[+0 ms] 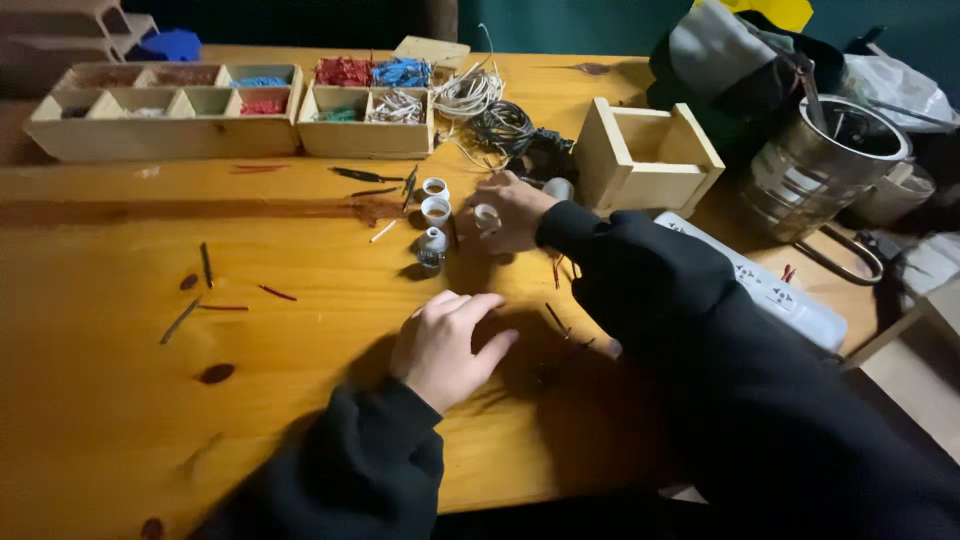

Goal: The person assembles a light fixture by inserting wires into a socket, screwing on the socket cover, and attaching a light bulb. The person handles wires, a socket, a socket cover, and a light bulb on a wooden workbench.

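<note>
While the left hand (447, 345) rests open, the right hand (508, 213) half hides the small vial (487, 217) it grips.

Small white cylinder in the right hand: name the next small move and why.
Probably set the small white cylinder down beside the three small white cylinders lined up left of it; the right hand holds it just off that row, while the left hand rests flat on the table.

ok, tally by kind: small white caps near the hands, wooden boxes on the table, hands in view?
Small white caps: 4, three in a column, one at the right hand's fingers
Wooden boxes: 3, long tray, small tray, open box
Hands: 2, counting the left hand, flat on the table
Total: 9
</note>
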